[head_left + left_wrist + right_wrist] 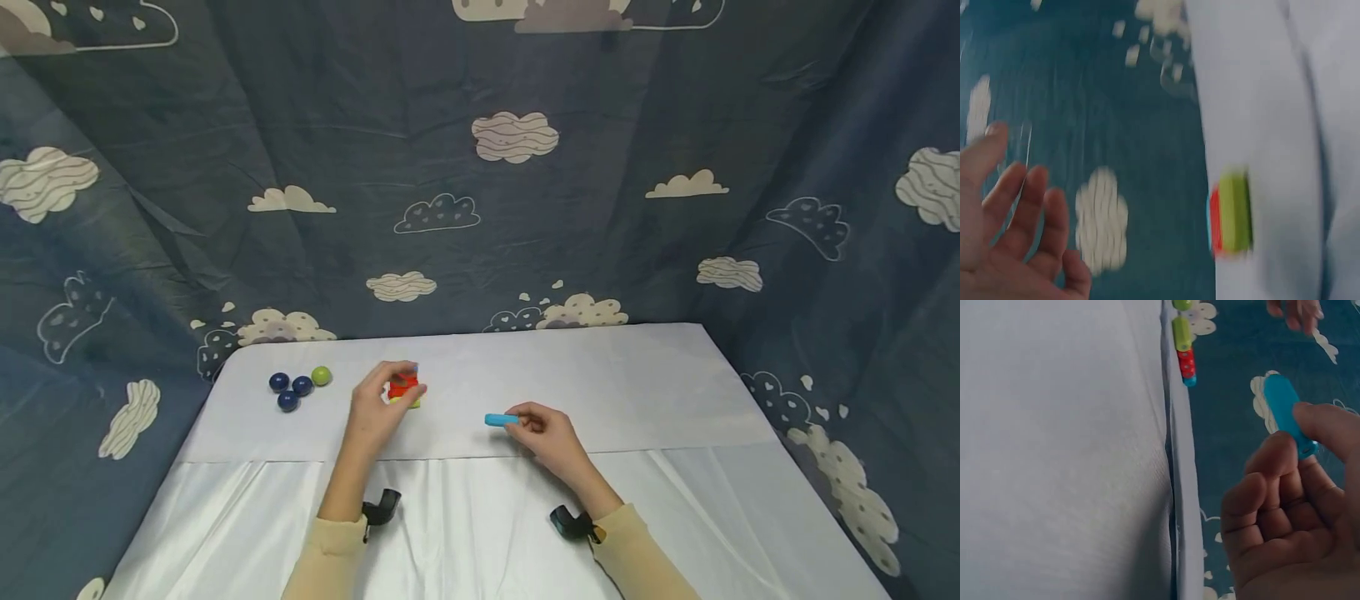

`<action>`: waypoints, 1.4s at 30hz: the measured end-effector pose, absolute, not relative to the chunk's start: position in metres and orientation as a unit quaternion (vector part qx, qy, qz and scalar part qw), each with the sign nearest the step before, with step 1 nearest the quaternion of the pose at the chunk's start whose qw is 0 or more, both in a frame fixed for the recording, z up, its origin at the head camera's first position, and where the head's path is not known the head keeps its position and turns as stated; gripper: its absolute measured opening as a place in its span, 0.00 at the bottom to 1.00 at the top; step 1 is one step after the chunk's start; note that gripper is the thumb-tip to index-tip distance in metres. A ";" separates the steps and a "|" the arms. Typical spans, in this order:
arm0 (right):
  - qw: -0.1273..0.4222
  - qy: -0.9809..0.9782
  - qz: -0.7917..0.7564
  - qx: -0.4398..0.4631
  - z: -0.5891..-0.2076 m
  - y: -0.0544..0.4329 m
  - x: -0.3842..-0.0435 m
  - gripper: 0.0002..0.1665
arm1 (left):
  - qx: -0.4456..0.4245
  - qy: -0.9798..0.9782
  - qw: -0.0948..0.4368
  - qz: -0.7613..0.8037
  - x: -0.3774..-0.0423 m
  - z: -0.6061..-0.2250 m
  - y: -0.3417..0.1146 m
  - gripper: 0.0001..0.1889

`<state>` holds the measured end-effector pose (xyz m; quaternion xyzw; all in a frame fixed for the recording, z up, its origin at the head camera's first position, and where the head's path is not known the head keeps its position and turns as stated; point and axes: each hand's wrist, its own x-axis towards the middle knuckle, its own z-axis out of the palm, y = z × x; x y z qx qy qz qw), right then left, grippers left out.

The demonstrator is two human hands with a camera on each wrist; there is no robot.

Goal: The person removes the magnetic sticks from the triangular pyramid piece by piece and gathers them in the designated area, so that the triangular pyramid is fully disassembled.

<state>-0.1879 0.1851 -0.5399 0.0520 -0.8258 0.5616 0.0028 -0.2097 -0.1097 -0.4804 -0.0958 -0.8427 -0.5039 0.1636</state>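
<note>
My right hand pinches a light-blue, flat, round-ended toy bar between thumb and fingers; in the right wrist view the bar sticks out past the fingertips. To its left stands a small stack: a yellow-green block at the bottom, a red dotted block over it and a blue piece on top. My left hand is beside this stack and overlaps it in the head view. Both wrist views show the left hand apart from the stack, fingers loosely bent and holding nothing.
Three dark blue balls and a green ball lie together at the table's left. A white cloth covers the table. Behind and at the sides hangs a dark blue curtain with a cloud print.
</note>
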 end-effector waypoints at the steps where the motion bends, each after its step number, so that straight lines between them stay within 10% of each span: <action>1: 0.002 -0.825 0.563 0.055 -0.538 0.183 -0.187 0.10 | -0.121 -0.846 0.144 -0.498 -0.208 -0.482 -0.101 0.19; 10: -0.007 -0.827 0.558 0.075 -0.521 0.170 -0.183 0.10 | -0.220 -0.861 0.036 -0.458 -0.194 -0.499 -0.068 0.21; 42: -0.070 -0.825 0.543 0.137 -0.517 0.070 -0.224 0.12 | -0.058 -0.898 0.062 -0.431 -0.205 -0.518 -0.147 0.09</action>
